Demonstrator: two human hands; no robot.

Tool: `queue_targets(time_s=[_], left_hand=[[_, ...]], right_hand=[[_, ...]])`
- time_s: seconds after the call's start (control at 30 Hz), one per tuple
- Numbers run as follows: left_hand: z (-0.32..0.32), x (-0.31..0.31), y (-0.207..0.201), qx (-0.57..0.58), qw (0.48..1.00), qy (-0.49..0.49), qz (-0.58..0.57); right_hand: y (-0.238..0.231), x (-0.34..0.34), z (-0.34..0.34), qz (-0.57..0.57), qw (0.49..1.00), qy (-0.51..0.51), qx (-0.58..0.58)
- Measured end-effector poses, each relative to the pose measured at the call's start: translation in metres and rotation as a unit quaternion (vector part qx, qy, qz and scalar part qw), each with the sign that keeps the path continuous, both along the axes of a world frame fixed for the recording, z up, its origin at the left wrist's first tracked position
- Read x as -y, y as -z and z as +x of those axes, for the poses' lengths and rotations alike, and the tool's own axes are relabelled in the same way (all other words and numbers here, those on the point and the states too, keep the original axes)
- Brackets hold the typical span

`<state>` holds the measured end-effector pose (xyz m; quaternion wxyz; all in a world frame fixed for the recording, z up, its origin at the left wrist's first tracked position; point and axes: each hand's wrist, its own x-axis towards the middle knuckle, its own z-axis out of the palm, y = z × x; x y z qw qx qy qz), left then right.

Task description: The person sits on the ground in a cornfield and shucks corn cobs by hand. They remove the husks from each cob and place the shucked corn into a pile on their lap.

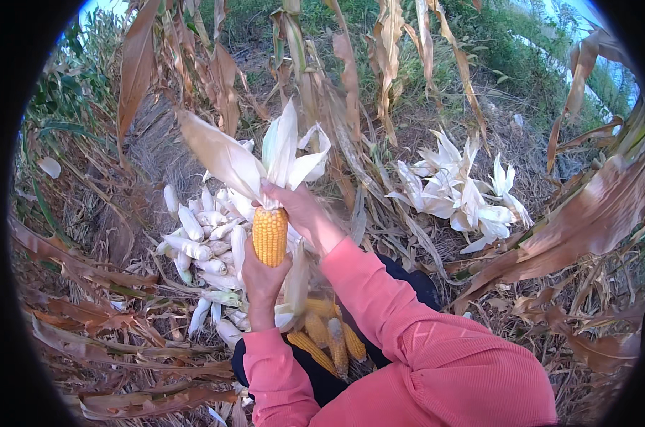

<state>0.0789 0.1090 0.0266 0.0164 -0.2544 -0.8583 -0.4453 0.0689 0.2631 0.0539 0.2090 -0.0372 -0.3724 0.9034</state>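
Note:
An ear of corn (270,236) stands upright between my hands, its yellow kernels bare. Pale husk leaves (226,158) spread out from its upper end. My left hand (264,279) is wrapped round the lower part of the ear. Above it, my right hand (305,213) grips the base of the husk where it meets the kernels, thumb pressed against the leaves. Below my hands, several husked yellow ears (328,338) lie on the ground between my legs.
A heap of ears still in pale husks (207,238) lies to the left. Stripped husks (461,188) are piled at the right. Dry corn stalks (312,92) rise ahead, and brown leaves (572,213) hang at the right. Straw litters the ground.

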Motion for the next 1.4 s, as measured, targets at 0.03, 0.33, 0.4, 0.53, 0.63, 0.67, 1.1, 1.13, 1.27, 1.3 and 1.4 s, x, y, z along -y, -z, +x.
queue_targets(time_s=[0.03, 0.33, 0.4, 0.53, 0.63, 0.67, 1.1, 1.13, 1.27, 1.3, 1.4], left_hand=[[0.000, 0.004, -0.002, 0.009, 1.000, 0.010, 0.010], [-0.005, 0.004, -0.004, 0.187, 0.969, 0.145, 0.067], [-0.007, 0.002, 0.006, 0.196, 0.961, 0.157, 0.112], [0.004, 0.002, 0.017, 0.364, 0.878, 0.158, 0.269], [0.009, -0.005, 0.015, 0.433, 0.817, 0.197, 0.326], [0.011, -0.008, 0.017, 0.463, 0.790, 0.203, 0.348], [-0.011, 0.044, -0.019, 0.384, 0.753, 0.174, 0.505], [-0.015, 0.056, -0.024, 0.352, 0.765, 0.159, 0.515], [-0.025, 0.079, -0.032, 0.258, 0.769, 0.075, 0.580], [-0.025, 0.086, -0.035, 0.251, 0.765, 0.083, 0.587], [-0.035, 0.092, -0.033, 0.243, 0.745, 0.119, 0.610]], right_hand=[[-0.004, -0.003, 0.002, 0.033, 0.999, -0.021, -0.031], [-0.007, -0.015, 0.004, -0.059, 0.998, -0.006, -0.029], [-0.010, -0.012, 0.004, -0.135, 0.990, 0.024, -0.035], [-0.019, -0.007, 0.009, -0.305, 0.949, 0.069, -0.043], [-0.018, -0.010, 0.013, -0.319, 0.940, 0.080, -0.087], [-0.016, -0.014, 0.013, -0.309, 0.944, 0.087, -0.082], [0.047, -0.090, 0.046, 0.114, 0.993, -0.017, -0.017], [0.043, -0.078, 0.048, 0.251, 0.968, 0.005, 0.016], [0.077, -0.059, 0.037, 0.609, 0.780, -0.108, 0.096], [0.085, -0.045, 0.028, 0.665, 0.729, -0.143, 0.076], [0.104, -0.012, 0.005, 0.825, 0.522, -0.198, -0.085]])
